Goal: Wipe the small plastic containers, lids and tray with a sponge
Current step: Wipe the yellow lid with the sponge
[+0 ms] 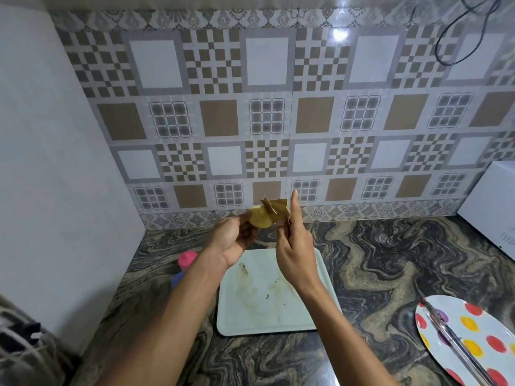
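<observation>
My left hand [232,238] holds a small round yellow lid [260,218] up in the air above the counter. My right hand [292,246] grips a worn brown sponge [276,210] pressed against the lid's far side, index finger pointing up. Below both hands lies a pale rectangular tray [306,316] with brown stains on it. A pink container [187,258] and a blue piece [177,279] stand on the counter left of the tray, partly hidden by my left forearm.
The marbled dark counter [376,260] runs to a patterned tile wall. A polka-dot plate [479,338] with a metal utensil lies at the right front. A white appliance [493,207] stands at the far right. Dark wires sit at the lower left.
</observation>
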